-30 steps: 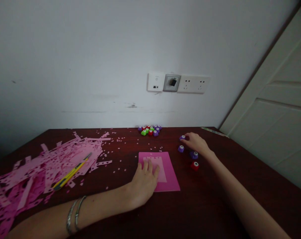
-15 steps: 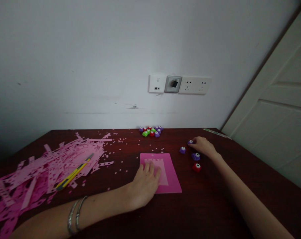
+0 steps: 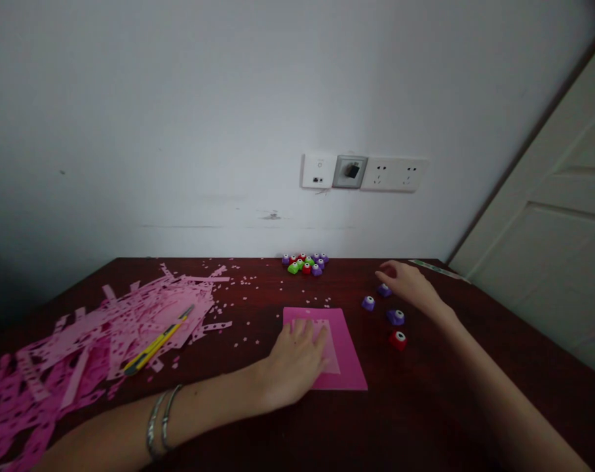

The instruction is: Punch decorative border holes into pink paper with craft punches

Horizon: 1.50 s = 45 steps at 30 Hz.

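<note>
My left hand (image 3: 297, 357) lies with fingers spread on a light pink sheet (image 3: 331, 351), which rests on a darker pink card (image 3: 352, 357). Over the table at the right, my right hand (image 3: 406, 283) is raised with its fingers slightly curled and apart, nothing visible in them. Just below it sits a purple punch (image 3: 384, 290). Near it stand two more purple punches, one to the left (image 3: 369, 303) and one nearer me (image 3: 396, 317), and a red punch (image 3: 398, 339).
Several coloured punches (image 3: 307, 268) cluster by the wall. Cut pink paper strips (image 3: 145, 314) cover the table's left side, with a yellow cutter knife (image 3: 157, 342) on them. A thin green-white strip (image 3: 440, 269) lies at the back right.
My right hand has lifted off the purple punch it was touching, and that punch stays on the table. My left hand remains on the sheet. The view has shifted slightly.
</note>
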Each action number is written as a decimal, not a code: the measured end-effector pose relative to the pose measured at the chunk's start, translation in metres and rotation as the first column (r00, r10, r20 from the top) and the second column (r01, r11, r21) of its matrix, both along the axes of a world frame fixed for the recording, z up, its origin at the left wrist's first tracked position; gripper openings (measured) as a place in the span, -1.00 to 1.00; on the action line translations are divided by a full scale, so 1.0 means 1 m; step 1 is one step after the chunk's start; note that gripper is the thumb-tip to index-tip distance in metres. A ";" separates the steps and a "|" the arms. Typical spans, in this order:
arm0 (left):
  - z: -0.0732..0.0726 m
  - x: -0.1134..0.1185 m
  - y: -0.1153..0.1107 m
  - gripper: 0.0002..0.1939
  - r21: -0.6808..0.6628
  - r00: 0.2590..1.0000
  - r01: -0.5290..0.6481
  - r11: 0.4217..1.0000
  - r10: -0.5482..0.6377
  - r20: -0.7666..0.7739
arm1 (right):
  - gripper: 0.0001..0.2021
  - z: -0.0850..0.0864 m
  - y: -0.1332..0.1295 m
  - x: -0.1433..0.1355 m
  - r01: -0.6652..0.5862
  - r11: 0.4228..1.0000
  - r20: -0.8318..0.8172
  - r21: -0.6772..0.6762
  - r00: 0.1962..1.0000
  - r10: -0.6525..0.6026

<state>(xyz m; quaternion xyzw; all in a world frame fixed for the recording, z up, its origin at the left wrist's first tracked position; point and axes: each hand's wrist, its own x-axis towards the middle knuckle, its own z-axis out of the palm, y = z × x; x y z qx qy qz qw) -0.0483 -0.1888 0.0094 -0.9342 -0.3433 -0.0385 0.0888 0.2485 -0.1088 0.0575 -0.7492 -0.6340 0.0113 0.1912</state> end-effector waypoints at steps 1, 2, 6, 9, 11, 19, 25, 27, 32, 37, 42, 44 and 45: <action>0.008 0.000 0.007 -0.53 -0.019 0.999 -0.009 1.000 0.010 0.034 | -0.70 0.003 -0.001 -0.008 -0.039 0.999 -0.024 0.008 0.999 0.039; 0.016 -0.002 0.017 -0.56 -0.041 0.997 -0.030 0.999 0.033 0.074 | -0.72 0.006 -0.003 -0.016 -0.082 0.996 -0.048 0.015 0.995 0.083; 0.037 -0.015 0.079 -0.68 -0.144 0.943 -0.190 0.971 0.221 0.249 | -0.78 0.006 -0.005 -0.054 -0.249 0.968 -0.124 0.031 0.960 0.251; 0.032 -0.023 0.129 -0.73 -0.244 0.866 -0.326 0.914 0.392 0.311 | -0.81 -0.001 0.001 -0.082 -0.332 0.943 -0.150 0.013 0.932 0.330; 0.023 -0.024 0.153 -0.73 -0.318 0.831 -0.368 0.874 0.462 0.310 | -0.83 -0.009 0.008 -0.098 -0.369 0.929 -0.164 -0.008 0.917 0.363; 0.000 -0.008 0.182 -0.58 -0.330 0.751 -0.497 0.802 0.589 0.300 | -0.81 -0.040 0.039 -0.131 -0.409 0.912 -0.234 -0.032 0.890 0.391; -0.002 -0.002 0.190 -0.56 -0.340 0.720 -0.537 0.772 0.630 0.293 | -0.78 -0.052 0.048 -0.137 -0.388 0.921 -0.256 -0.022 0.893 0.370; -0.003 -0.001 0.192 -0.57 -0.340 0.714 -0.544 0.767 0.636 0.293 | -0.78 -0.054 0.048 -0.137 -0.387 0.922 -0.268 -0.030 0.891 0.366; -0.002 0.001 0.193 -0.59 -0.335 0.709 -0.546 0.768 0.637 0.304 | -0.80 -0.057 0.045 -0.136 -0.393 0.919 -0.275 -0.028 0.887 0.371; 0.001 -0.007 0.194 -0.64 -0.365 0.710 -0.497 0.787 0.611 0.350 | -0.79 -0.056 0.043 -0.129 -0.383 0.924 -0.285 0.009 0.885 0.369; 0.019 -0.021 0.187 -0.62 -0.389 0.764 -0.151 0.909 0.357 0.538 | -0.78 -0.045 0.038 -0.118 -0.409 0.900 -0.293 0.150 0.851 0.436; 0.031 -0.023 0.177 -0.63 -0.413 0.762 0.004 0.911 0.264 0.591 | -0.74 -0.037 0.032 -0.115 -0.467 0.859 -0.334 0.208 0.792 0.511; 0.037 -0.024 0.171 -0.64 -0.428 0.765 0.064 0.901 0.232 0.601 | -0.70 -0.033 0.028 -0.114 -0.498 0.838 -0.361 0.222 0.757 0.545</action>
